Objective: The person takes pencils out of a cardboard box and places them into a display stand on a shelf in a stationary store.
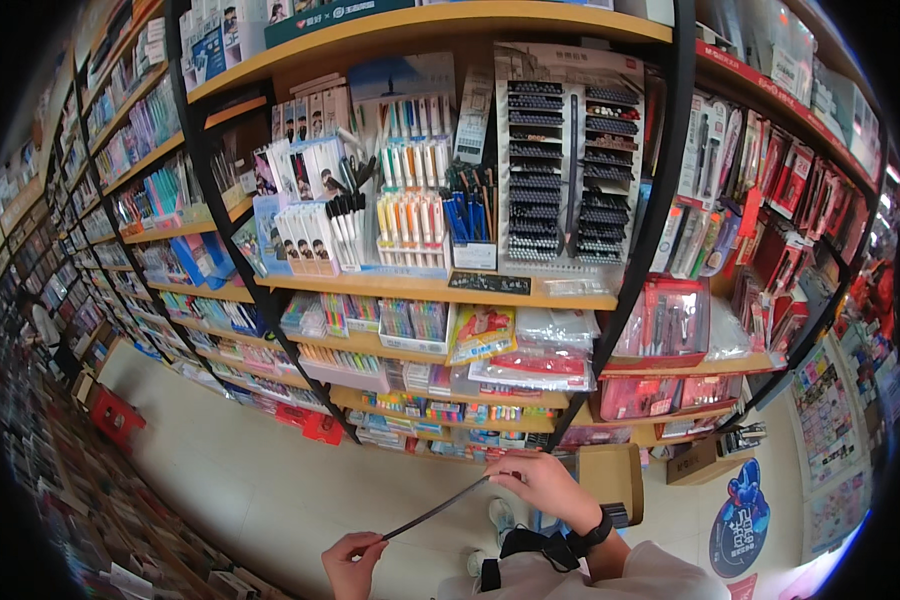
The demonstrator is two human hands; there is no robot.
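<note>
My left hand (354, 562) pinches the lower end of a long, thin dark strip (435, 510) between thumb and fingertips. The other end is pinched by my right hand (544, 484), which wears a black wristband. Stretched between both hands, the strip slants up to the right over the floor and looks slightly bowed; its material is unclear. Beyond my hands stands a wooden shelf (420, 283) of stationery. On it are a pencil display rack (574, 172) with many dark pencils, white pens (412, 221) in a tiered stand, and blue pencils (457, 217) in a holder.
Lower shelves hold boxed coloured pens (412, 321) and clear plastic packets (547, 337). An open cardboard box (611, 480) and a brown carton (701, 459) sit on the floor at right. Several books (142, 495) line the left side. A red stool (116, 416) and a person (43, 326) are farther off.
</note>
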